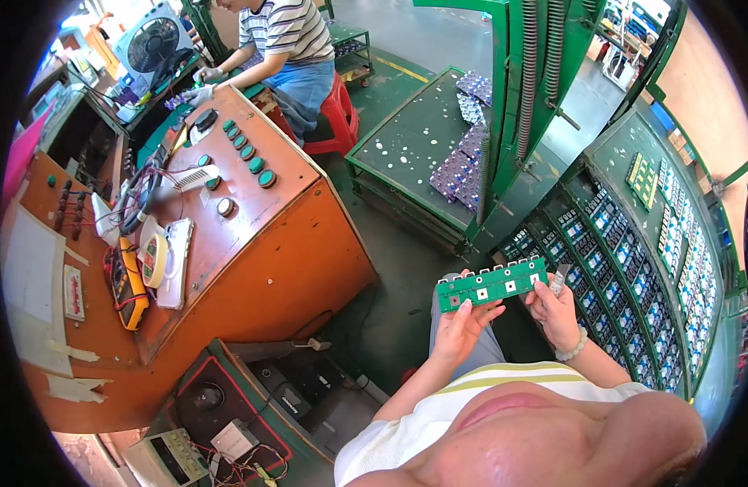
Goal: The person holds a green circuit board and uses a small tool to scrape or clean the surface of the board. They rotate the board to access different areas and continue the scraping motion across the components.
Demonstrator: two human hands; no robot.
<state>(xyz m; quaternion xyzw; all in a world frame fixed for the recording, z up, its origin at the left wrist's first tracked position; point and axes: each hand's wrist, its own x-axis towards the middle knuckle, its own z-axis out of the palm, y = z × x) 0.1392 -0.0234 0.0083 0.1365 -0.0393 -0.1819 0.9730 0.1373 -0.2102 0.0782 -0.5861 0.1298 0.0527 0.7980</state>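
A long green circuit board (495, 290) is held up in front of me, with square white and metallic pads on its face and a row of metal terminals along its far edge. My left hand (459, 331) supports its left end from below, thumb on the near edge. At the right end, my right hand (559, 315) pinches the board between thumb and fingers. A small grey-white piece (560, 278) shows at the fingers of that hand; its kind I cannot make out.
To the right stands a green rack (633, 280) filled with rows of circuit boards. A green cart (406, 150) carries boards beside a green metal post (512, 105). On my left is an orange console (268, 243) with buttons and a yellow multimeter (129, 284). A person (284, 49) sits beyond it.
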